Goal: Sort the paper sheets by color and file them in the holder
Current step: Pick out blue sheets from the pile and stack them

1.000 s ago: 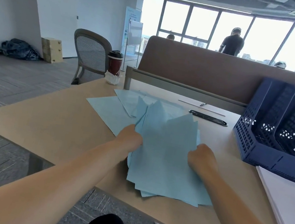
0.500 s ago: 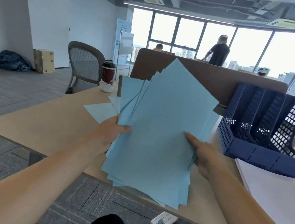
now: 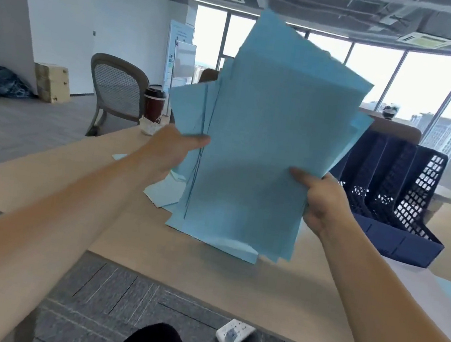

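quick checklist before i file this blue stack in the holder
1. Grip: left hand pinches the blue stack at its left edge, right hand holds the right edge. Ok.
2. Edges squared: sheets are fanned, corners sticking out. Not ok.
3. One colour: every visible sheet is blue. Ok.
4. Holder slots free: visible slots look empty, but one side is hidden behind the stack. Cannot tell.
5. Nothing left behind: a blue sheet corner lies on the table beside the left forearm. Not ok.
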